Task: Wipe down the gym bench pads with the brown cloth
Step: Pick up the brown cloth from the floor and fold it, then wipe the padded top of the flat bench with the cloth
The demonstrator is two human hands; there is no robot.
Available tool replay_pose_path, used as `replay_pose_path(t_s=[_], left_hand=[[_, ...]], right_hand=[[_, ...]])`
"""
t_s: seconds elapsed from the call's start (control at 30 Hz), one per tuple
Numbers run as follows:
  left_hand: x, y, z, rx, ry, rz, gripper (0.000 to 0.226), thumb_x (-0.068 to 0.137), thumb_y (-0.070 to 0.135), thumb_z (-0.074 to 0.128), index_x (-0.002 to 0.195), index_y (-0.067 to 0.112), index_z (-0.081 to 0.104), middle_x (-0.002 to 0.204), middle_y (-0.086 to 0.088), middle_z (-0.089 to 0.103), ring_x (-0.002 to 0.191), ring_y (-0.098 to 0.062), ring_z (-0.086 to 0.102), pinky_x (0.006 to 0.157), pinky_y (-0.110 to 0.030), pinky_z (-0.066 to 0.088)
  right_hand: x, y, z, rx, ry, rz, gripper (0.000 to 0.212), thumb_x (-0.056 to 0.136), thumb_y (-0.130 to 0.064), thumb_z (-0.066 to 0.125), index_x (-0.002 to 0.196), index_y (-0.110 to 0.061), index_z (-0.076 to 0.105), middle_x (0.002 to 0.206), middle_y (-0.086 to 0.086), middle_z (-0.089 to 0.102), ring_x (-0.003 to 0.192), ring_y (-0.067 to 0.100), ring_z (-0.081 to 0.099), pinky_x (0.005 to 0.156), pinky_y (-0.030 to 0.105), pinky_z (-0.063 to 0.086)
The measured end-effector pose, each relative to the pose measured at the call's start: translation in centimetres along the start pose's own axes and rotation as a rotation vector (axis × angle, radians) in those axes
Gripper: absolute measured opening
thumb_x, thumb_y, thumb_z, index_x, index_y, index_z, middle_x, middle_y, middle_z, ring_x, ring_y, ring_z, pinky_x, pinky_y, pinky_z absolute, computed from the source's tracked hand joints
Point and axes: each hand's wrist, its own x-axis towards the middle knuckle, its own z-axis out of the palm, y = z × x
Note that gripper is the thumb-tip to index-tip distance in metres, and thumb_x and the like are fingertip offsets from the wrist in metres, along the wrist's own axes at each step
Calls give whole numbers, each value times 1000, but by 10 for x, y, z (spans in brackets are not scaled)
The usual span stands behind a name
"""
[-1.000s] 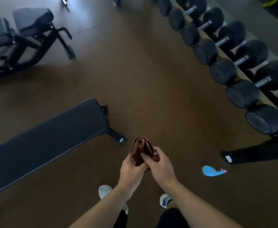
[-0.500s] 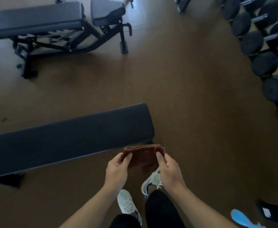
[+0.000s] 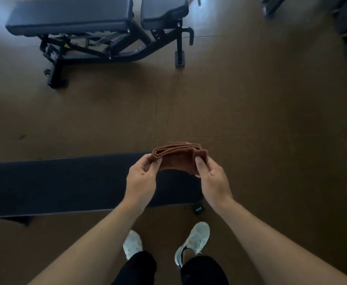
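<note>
While we hold the folded brown cloth [image 3: 179,159] up in both hands, left hand [image 3: 140,182] and right hand [image 3: 213,182] pinching its ends just above the flat bench pad [image 3: 65,182], no wiping has begun yet.

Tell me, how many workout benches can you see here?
2. A flat bench lies right below the hands holding the brown cloth; an adjustable bench stands farther off, at top left. More may sit outside the view.
</note>
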Motion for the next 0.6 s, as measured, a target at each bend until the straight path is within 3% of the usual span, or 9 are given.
replay_pose_path(t_s=[0.1, 0.17, 0.27, 0.33, 0.43, 0.5, 0.6], left_hand=[[15, -33, 2, 90, -29, 7, 18, 103, 17, 55, 101, 23, 72, 90, 1, 74, 80, -16, 66, 70, -17, 48], [29, -75, -1, 209, -94, -36, 26, 101, 7, 56, 97, 27, 71, 83, 1, 72, 65, -26, 59, 58, -25, 46], [49, -146, -13, 394, -138, -184, 38, 96, 0, 51, 92, 33, 70, 87, 6, 75, 49, -18, 52, 47, -31, 44], [58, -184, -22, 475, -178, -251, 37, 94, 0, 52, 91, 33, 70, 96, 12, 73, 61, -6, 60, 57, -20, 47], [74, -221, -27, 525, -258, -235, 39, 90, -1, 55, 95, 35, 67, 104, 19, 68, 103, 2, 62, 86, -18, 48], [83, -239, -29, 611, -298, -135, 42, 89, 1, 60, 102, 40, 63, 107, 27, 62, 108, 7, 57, 93, -17, 46], [90, -260, -29, 746, -406, -10, 42, 91, 10, 66, 114, 45, 57, 109, 36, 53, 106, 15, 50, 89, -7, 41]], right_hand=[[13, 28, 4, -33, -14, 26, 25, 108, -48, 44, 110, -41, 67, 105, -17, 74, 99, -2, 67, 88, 24, 49], [25, 67, 10, -148, -41, 57, 25, 109, -45, 46, 105, -38, 69, 104, -12, 71, 98, 3, 65, 83, 25, 48], [38, 143, 22, -490, -156, 164, 19, 109, -37, 48, 112, -39, 67, 112, -17, 62, 114, 7, 58, 92, 28, 47], [42, 179, 33, -646, -157, 216, 25, 107, -40, 51, 129, -39, 62, 122, -24, 54, 130, 5, 50, 108, 25, 42], [61, 199, 55, -836, -121, 83, 52, 102, -46, 58, 151, -40, 43, 154, -22, 40, 152, 5, 26, 121, 18, 14], [79, 209, 74, -1036, -273, -43, 83, 97, -55, 63, 164, -39, 17, 171, -16, 11, 160, 11, 0, 127, 27, -3], [94, 234, 98, -1275, -511, -55, 117, 89, -58, 71, 162, -35, -19, 167, -7, -33, 155, 23, -33, 127, 43, -14]])
